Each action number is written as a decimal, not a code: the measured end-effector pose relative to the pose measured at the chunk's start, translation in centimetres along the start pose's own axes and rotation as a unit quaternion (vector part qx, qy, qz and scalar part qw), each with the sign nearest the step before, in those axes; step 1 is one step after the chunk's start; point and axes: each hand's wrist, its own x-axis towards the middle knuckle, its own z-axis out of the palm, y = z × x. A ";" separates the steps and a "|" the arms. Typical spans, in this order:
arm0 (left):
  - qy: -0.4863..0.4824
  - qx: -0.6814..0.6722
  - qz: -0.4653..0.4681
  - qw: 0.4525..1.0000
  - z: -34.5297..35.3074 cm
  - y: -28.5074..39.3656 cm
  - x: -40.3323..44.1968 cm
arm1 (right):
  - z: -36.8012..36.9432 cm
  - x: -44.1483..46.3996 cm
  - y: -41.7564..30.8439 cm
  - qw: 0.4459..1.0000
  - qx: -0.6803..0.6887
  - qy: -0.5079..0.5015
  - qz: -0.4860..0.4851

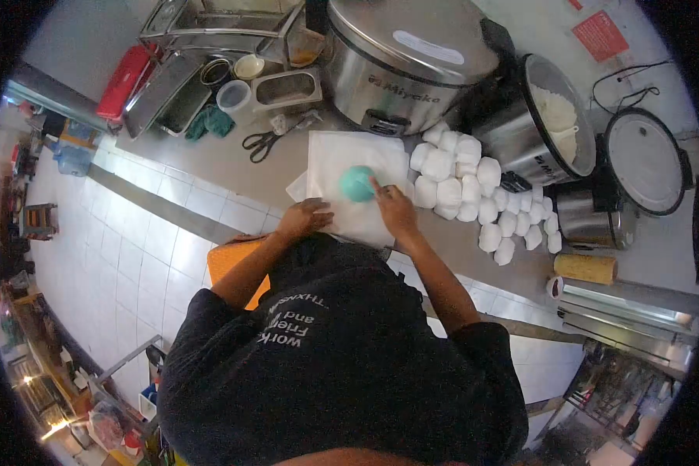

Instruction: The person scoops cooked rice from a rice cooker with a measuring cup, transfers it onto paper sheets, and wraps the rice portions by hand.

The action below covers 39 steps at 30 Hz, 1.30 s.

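Note:
A teal rounded bowl (pixel 356 184) sits on a stack of white paper sheets (pixel 330 149) on the counter. My right hand (pixel 397 211) is at the bowl's right side, its thumb and fingers closed at the edge. Whether the bowl faces up or down I cannot make out. At the lower left edge of the paper lies my left hand (pixel 306 218), fingers spread and resting on the sheets. Just right of the paper, several white wrapped bundles (pixel 449 193) are piled up.
A large lidded rice cooker (pixel 400 85) stands behind the paper. Right of it is an open cooker with white rice (pixel 555 113) and a scoop. Black scissors (pixel 262 144), a metal tray (pixel 287 89) and a green cloth (pixel 210 122) lie left. An orange seat (pixel 233 268) is below.

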 end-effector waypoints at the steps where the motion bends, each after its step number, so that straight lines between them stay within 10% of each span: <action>1: -0.009 -0.007 0.019 1.000 0.0 -0.7 0.1 | -1.4 0.4 0.8 0.998 0.042 0.031 0.045; 3: -0.041 -0.033 -0.008 0.999 -0.8 -1.2 1.0 | -5.5 1.8 5.0 0.979 0.116 0.164 -0.041; 7: 0.093 0.045 0.045 0.994 -5.5 2.6 3.3 | -25.2 7.3 6.7 0.863 -0.216 0.457 -0.005; 11: 0.043 -0.015 0.026 0.999 -4.7 1.5 4.6 | -33.4 10.0 10.8 0.870 -0.284 0.387 0.115; 15: 0.047 -0.070 -0.031 0.996 -3.3 -0.3 6.1 | -22.3 8.1 2.8 0.962 -0.112 0.194 0.156; 19: -0.049 -0.195 -0.094 0.975 -2.9 -1.3 7.2 | -8.2 1.2 -9.4 0.998 0.033 -0.026 -0.050; 22: 0.040 -0.197 -0.018 0.979 -2.2 -2.4 6.5 | -0.5 -1.3 -2.7 0.993 -0.041 -0.021 0.111; 27: 0.082 -0.203 0.066 0.974 -6.3 -2.8 4.2 | -3.0 -3.9 -0.5 0.979 0.170 -0.012 0.113; 31: 0.068 -0.255 0.003 0.965 -4.5 -5.8 2.9 | -2.9 -6.4 -2.0 0.954 0.223 -0.092 0.178; 39: 0.159 -0.094 -0.259 0.948 -2.1 -3.2 7.2 | 1.4 -5.5 0.0 0.966 0.106 0.069 0.227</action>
